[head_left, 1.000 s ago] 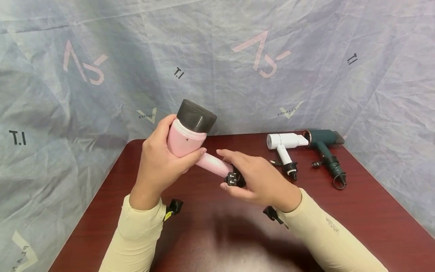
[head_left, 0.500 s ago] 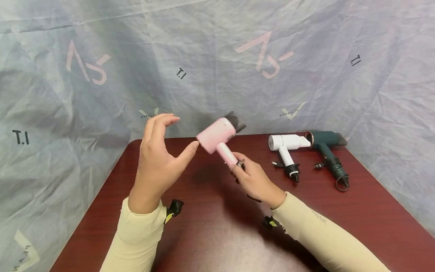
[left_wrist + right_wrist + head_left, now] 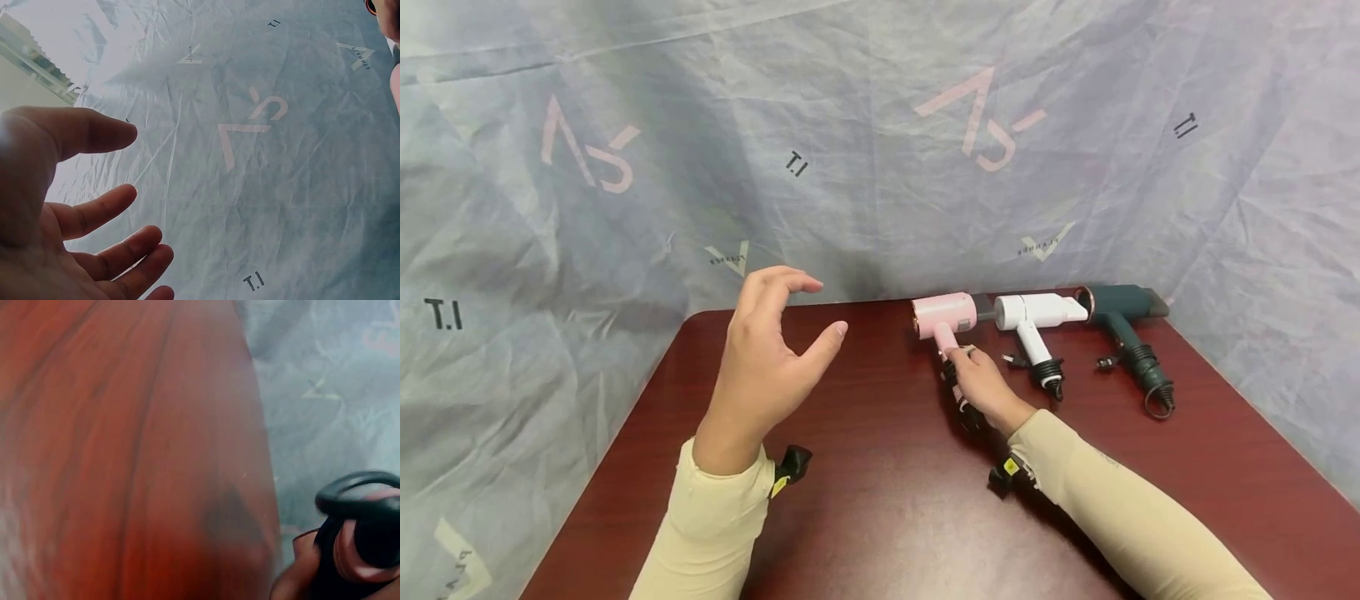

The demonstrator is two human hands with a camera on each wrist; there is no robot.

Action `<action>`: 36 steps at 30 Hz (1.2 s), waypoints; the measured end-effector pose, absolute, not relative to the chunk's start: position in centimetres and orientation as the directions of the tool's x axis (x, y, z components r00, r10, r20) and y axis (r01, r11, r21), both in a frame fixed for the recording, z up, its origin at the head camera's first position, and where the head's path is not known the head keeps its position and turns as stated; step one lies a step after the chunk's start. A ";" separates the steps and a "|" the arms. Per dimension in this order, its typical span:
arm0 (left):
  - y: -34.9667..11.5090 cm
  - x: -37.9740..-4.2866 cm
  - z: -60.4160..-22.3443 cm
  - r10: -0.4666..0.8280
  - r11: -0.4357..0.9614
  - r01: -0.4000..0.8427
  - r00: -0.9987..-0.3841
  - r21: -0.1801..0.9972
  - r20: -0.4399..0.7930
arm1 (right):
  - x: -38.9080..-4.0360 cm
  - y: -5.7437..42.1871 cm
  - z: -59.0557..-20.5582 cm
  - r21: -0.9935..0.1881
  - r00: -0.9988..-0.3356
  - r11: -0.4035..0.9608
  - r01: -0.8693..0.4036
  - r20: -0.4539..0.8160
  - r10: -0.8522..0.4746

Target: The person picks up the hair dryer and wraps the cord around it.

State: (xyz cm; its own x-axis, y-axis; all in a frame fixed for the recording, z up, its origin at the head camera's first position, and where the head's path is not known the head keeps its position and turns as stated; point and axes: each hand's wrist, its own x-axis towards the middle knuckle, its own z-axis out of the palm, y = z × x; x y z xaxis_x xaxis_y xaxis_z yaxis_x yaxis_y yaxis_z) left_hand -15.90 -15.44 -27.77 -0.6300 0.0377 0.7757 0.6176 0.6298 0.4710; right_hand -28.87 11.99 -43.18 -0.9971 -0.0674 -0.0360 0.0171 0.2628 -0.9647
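Note:
In the head view my right hand point(image 3: 985, 385) grips the handle of a pink hair dryer point(image 3: 943, 317) near the back of the table. Its dark nozzle points right, toward a white hair dryer point(image 3: 1037, 310). A black cord point(image 3: 952, 372) is wound around the handle, part of it hidden by the hand. The right wrist view catches the handle's end with its black cord loop point(image 3: 353, 486) at the lower right. My left hand point(image 3: 767, 371) is raised over the table's left half, fingers bent loosely and thumb apart, holding nothing; the left wrist view shows its spread fingers point(image 3: 103, 212).
A dark green hair dryer point(image 3: 1118, 306) lies right of the white one, both with cords wrapped on their handles. The red-brown table point(image 3: 865, 483) ends at a grey printed cloth point(image 3: 850, 167) hanging behind and along the sides.
The left hand has let go of the pink hair dryer and stays raised at the left. The right hand has taken it by the handle and carried it right, down beside the white one.

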 end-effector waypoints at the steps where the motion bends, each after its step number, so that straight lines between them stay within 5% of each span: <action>1: -15.4 -15.9 -27.8 0.041 0.629 0.618 -0.632 0.472 0.774 | -29.0 12.1 -43.3 -0.960 -0.998 0.278 0.020 -0.038 -0.056; 13: -14.7 -16.1 -27.9 0.096 0.632 0.613 -0.669 0.474 0.737 | -29.9 13.1 -43.9 -0.909 -0.999 0.417 -0.016 -0.007 -0.052; 25: -14.6 -15.9 -28.0 0.108 0.647 0.601 -0.680 0.468 0.725 | -30.2 13.6 -43.3 -0.495 -0.986 0.852 -0.169 0.088 -0.144; 36: -14.4 -15.8 -28.0 0.117 0.650 0.602 -0.683 0.465 0.721 | -29.5 13.4 -42.6 -0.402 -0.978 0.892 -0.208 0.072 -0.195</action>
State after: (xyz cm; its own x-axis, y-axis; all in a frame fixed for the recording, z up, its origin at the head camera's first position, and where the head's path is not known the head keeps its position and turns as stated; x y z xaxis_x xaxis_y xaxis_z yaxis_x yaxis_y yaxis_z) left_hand -15.84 -14.36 -28.00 -0.6834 0.1174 0.7205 0.6016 0.6496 0.4648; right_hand -29.45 13.40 -42.59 -0.9781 -0.1951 0.0721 -0.2075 0.8916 -0.4024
